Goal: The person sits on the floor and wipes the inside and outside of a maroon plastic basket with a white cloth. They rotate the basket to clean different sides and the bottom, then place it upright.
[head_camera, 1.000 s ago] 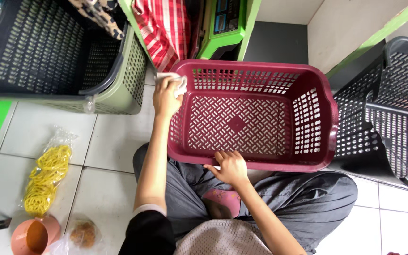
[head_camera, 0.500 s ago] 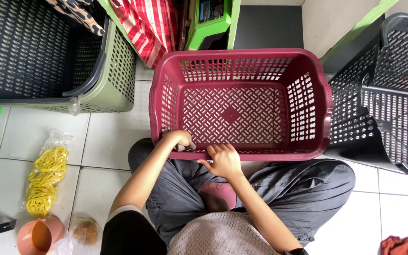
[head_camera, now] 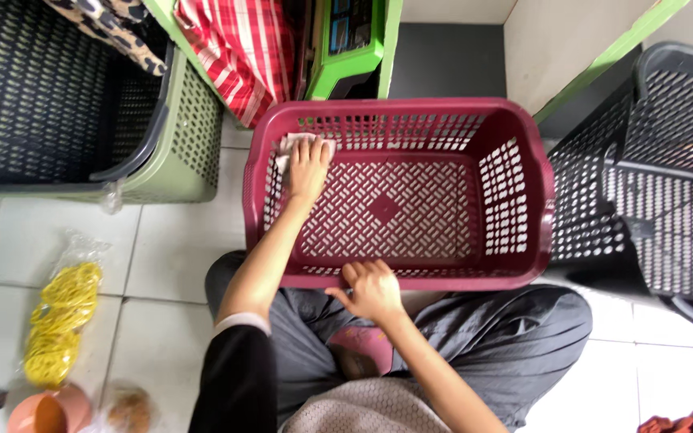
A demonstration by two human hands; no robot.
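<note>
1. We see a maroon perforated basket (head_camera: 515, 200) resting on the lap of a seated person, its near rim against their grey trousers (head_camera: 507, 337) and its far end towards a green shelf frame (head_camera: 362, 64).
2. The left hand (head_camera: 308, 167) reaches inside the basket to the far left corner, palm down and fingers spread flat on a white cloth (head_camera: 286, 146), pressing it against the basket wall there. It is not closed around the cloth; it lies open on it.
3. The right hand (head_camera: 372, 289) is clamped on the near rim of the basket, fingers curled over the edge and thumb on the outside.
4. The two hands are well apart, one at the far corner and one at the near edge.
5. To the left stands a dark grey basket (head_camera: 34, 96) nested in an olive green basket (head_camera: 190, 136), both on the white tiled floor (head_camera: 162, 240).
6. To the right we see more dark grey perforated baskets (head_camera: 659, 176), just beside the maroon one.
7. A red checked cloth (head_camera: 238, 48) hangs behind the maroon basket.
8. On the floor at the left lies a clear bag of yellow rubber bands (head_camera: 58, 321), and near it an orange cup (head_camera: 38, 413).
</note>
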